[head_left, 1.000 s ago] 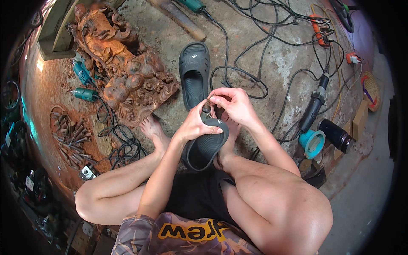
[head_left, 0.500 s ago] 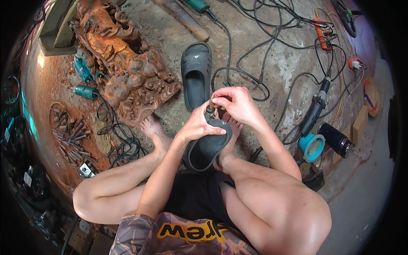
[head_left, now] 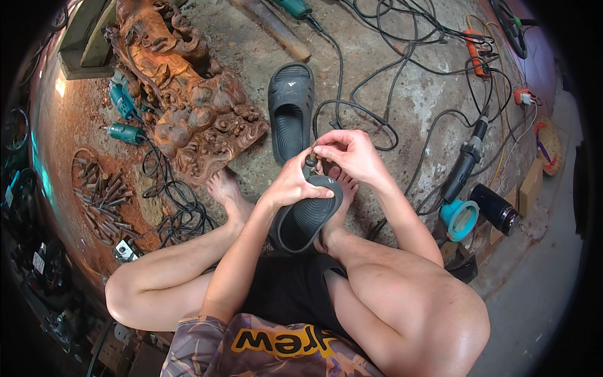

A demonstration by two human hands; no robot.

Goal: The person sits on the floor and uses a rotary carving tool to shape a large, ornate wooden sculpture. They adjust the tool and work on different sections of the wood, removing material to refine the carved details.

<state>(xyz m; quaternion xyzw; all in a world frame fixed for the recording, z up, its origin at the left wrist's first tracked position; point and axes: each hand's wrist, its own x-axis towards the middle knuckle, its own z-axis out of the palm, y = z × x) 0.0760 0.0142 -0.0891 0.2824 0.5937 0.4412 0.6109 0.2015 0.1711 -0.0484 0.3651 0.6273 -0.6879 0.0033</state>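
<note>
My left hand (head_left: 294,181) is wrapped round the toe end of a dark grey slide sandal (head_left: 303,225), its thumb lying across the strap. Just beyond that toe sits a small dark, rounded piece (head_left: 311,161) between my two hands; its kind is too small to tell. The fingers of my right hand (head_left: 353,155) are pinched together at the top of this piece, and what exactly they grip is partly hidden. The matching slide sandal (head_left: 291,94) lies on the floor right beyond my hands.
A reddish carved wood sculpture (head_left: 188,113) lies at the left, with teal power tools (head_left: 125,133) and a pile of short rods (head_left: 103,198) beside it. Black cables (head_left: 392,94) loop across the floor. At right are a black grinder (head_left: 465,166), a teal bowl (head_left: 460,220) and a dark cylinder (head_left: 494,209).
Both hands stay at the sandal's toe. My right fingers have shifted very slightly on the small dark piece; nothing else visibly differs.
</note>
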